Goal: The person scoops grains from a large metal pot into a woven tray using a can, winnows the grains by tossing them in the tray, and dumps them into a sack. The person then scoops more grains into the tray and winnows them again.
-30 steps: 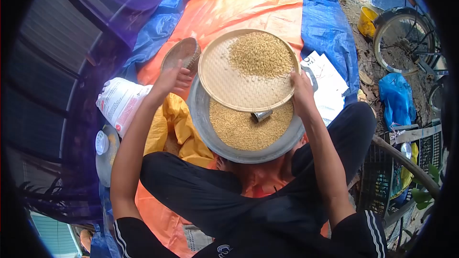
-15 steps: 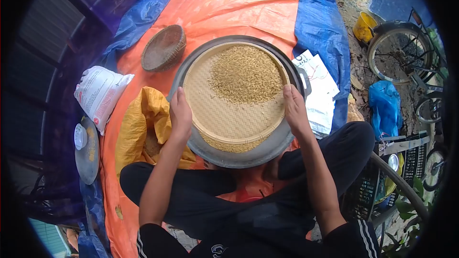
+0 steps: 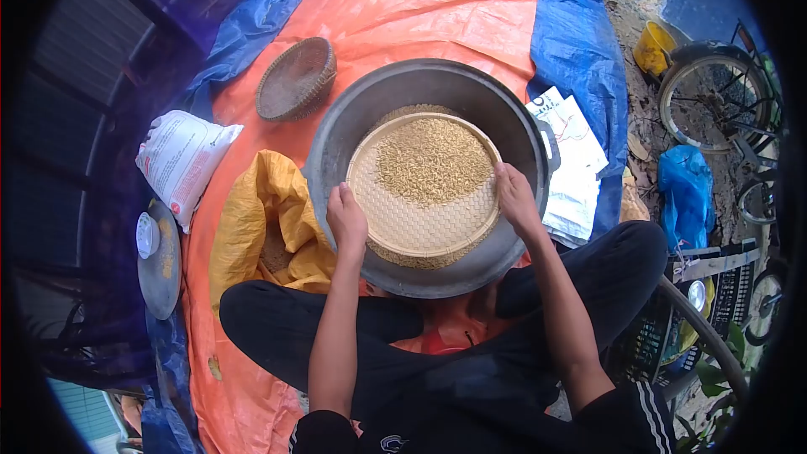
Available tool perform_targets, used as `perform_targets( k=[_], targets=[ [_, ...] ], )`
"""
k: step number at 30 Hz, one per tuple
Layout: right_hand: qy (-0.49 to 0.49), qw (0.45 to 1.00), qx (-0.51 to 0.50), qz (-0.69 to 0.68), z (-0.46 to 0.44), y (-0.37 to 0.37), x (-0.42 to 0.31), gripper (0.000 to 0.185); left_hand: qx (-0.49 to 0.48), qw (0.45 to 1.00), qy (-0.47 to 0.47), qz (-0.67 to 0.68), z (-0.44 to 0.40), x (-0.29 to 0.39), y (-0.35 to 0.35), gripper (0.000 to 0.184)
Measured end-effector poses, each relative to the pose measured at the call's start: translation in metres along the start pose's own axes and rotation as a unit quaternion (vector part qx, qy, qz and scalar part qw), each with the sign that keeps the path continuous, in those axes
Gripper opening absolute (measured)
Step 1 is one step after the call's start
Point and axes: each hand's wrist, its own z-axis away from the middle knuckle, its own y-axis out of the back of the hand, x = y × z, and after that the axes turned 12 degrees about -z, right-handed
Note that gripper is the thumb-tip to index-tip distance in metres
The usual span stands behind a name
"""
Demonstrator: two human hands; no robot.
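Observation:
A round woven tray [image 3: 403, 231] with a heap of grain [image 3: 430, 155] on its far part is held level inside a large grey basin [image 3: 345, 134]. My left hand [image 3: 346, 217] grips the tray's left rim, and my right hand [image 3: 517, 195] grips its right rim. More grain [image 3: 420, 260] lies in the basin beneath and shows past the near and far edges of the tray. The metal cup seen earlier is not visible.
A small woven basket [image 3: 294, 80] lies behind left on the orange tarp [image 3: 420, 8]. Left are an open yellow sack [image 3: 244, 219], a white sack [image 3: 181, 160] and a grey lid [image 3: 160, 265]. White bags [image 3: 572, 143] lie right of the basin; beyond stands a bicycle [image 3: 714, 101].
My left hand has come from near the small basket to the tray's left rim. The tray has gone down into the basin, held by both hands. The metal cup has gone out of sight.

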Motion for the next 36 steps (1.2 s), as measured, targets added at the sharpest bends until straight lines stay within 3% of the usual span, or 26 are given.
perform_targets(
  k=[2, 6, 9, 10, 16, 22, 25, 26, 30, 33, 36],
  targets=[
    [0.004, 0.998, 0.003, 0.061, 0.0, 0.0, 0.011, 0.039, -0.007, 1.0, 0.007, 0.002, 0.001, -0.001, -0.002, 0.037],
    [0.141, 0.99, 0.025, -0.003, 0.01, -0.013, -0.026, 0.037, 0.113, 0.99, -0.077, 0.035, 0.008, 0.012, 0.004, 0.037],
    [0.157, 0.987, 0.01, 0.013, 0.007, -0.013, -0.021, 0.038, 0.158, 0.979, -0.116, 0.057, 0.003, 0.009, 0.002, 0.035],
    [0.111, 0.993, -0.002, 0.04, 0.005, -0.011, -0.015, 0.039, 0.131, 0.985, -0.11, 0.033, -0.001, 0.0, -0.003, 0.035],
    [0.054, 0.995, 0.004, 0.08, 0.007, -0.004, 0.006, 0.043, 0.066, 0.996, -0.058, 0.003, -0.003, 0.002, -0.004, 0.035],
    [-0.004, 0.999, 0.022, 0.039, -0.004, 0.007, 0.014, 0.044, -0.025, 0.998, -0.003, -0.057, 0.01, 0.013, -0.003, 0.036],
    [0.049, 0.995, 0.018, 0.088, 0.013, -0.005, 0.009, 0.044, -0.037, 0.999, 0.021, 0.024, -0.015, -0.016, -0.005, 0.037],
    [-0.004, 0.998, -0.016, 0.067, 0.016, -0.005, -0.003, 0.044, -0.05, 0.998, 0.04, 0.015, -0.017, -0.023, -0.004, 0.037],
    [-0.034, 0.999, 0.015, -0.006, -0.005, 0.011, 0.008, 0.042, -0.012, 0.995, -0.011, -0.093, 0.011, 0.0, -0.01, 0.037],
    [0.033, 0.997, 0.028, 0.066, 0.008, 0.003, 0.019, 0.043, -0.037, 0.996, 0.026, -0.074, 0.001, 0.001, -0.002, 0.037],
    [-0.003, 0.999, 0.0, 0.054, 0.001, 0.003, 0.022, 0.043, -0.045, 0.995, 0.022, -0.089, -0.003, -0.008, -0.004, 0.037]
  ],
)
